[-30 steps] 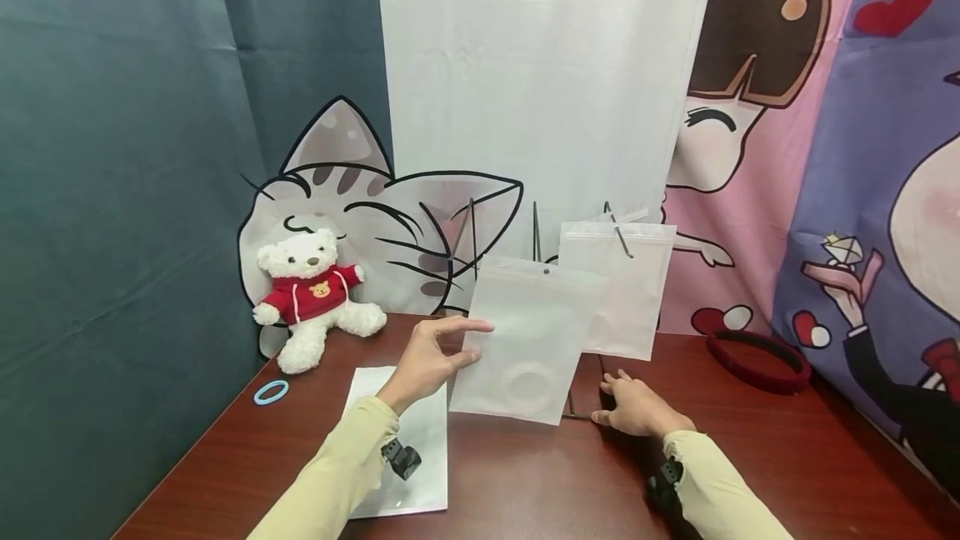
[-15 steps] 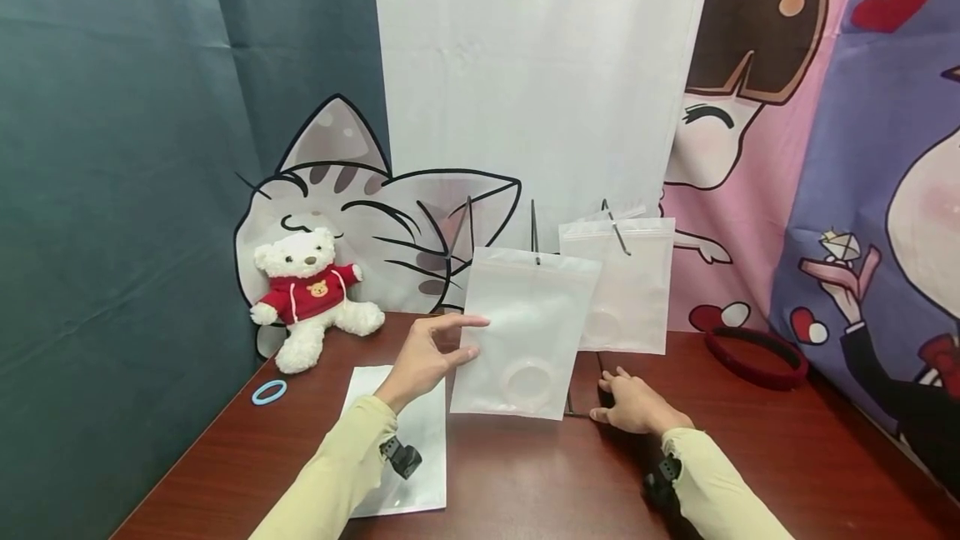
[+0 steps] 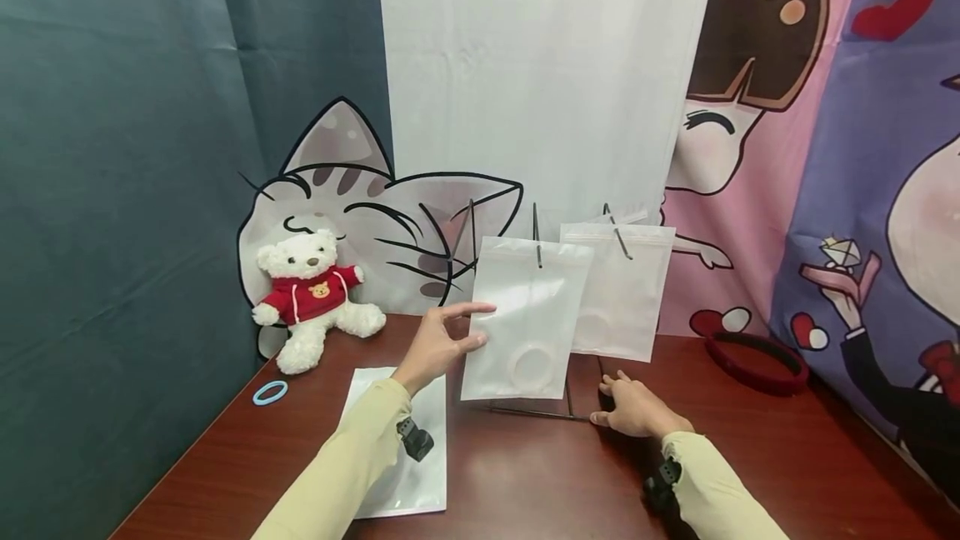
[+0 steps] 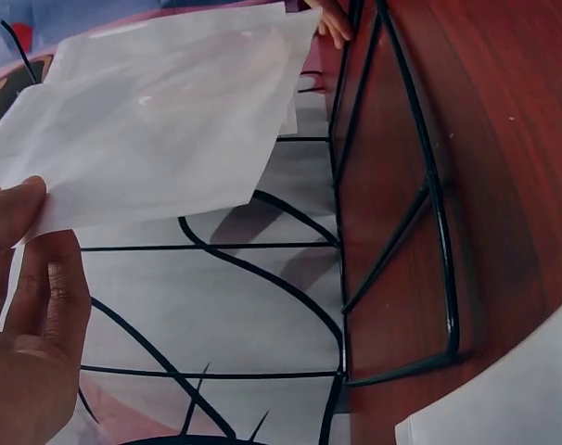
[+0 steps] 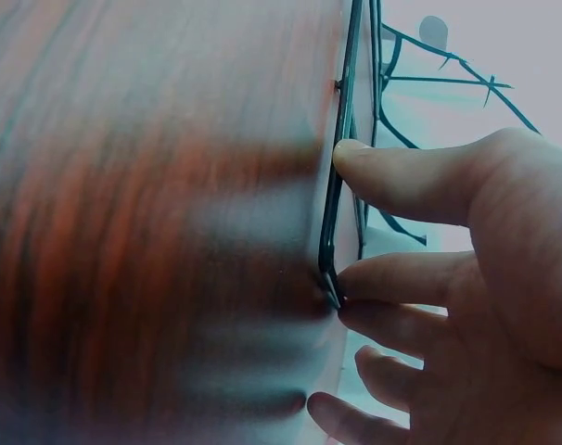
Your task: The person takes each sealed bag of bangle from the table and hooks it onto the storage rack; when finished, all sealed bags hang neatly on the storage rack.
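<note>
Working over the red-brown table (image 3: 517, 482), before the black wire rack (image 4: 340, 245) standing on it. Holding the front white pouch (image 3: 521, 315) at the rack, overlapping another hung white pouch (image 3: 630, 290) in the head view. Pinching its left edge between thumb and fingers of the left hand (image 3: 437, 347). Pressing the rack's base near one corner with the right hand (image 3: 637, 407), touching the wire with thumb and fingertips rather than wrapping round it. Showing the pouch threaded, seemingly, by its top edge on the middle prong (image 3: 537, 227). Best to brace the base firmly, pinch lightly to avoid creasing, level the top edge, and watch the ring shape (image 3: 532, 367) low in the pouch for swinging.
</note>
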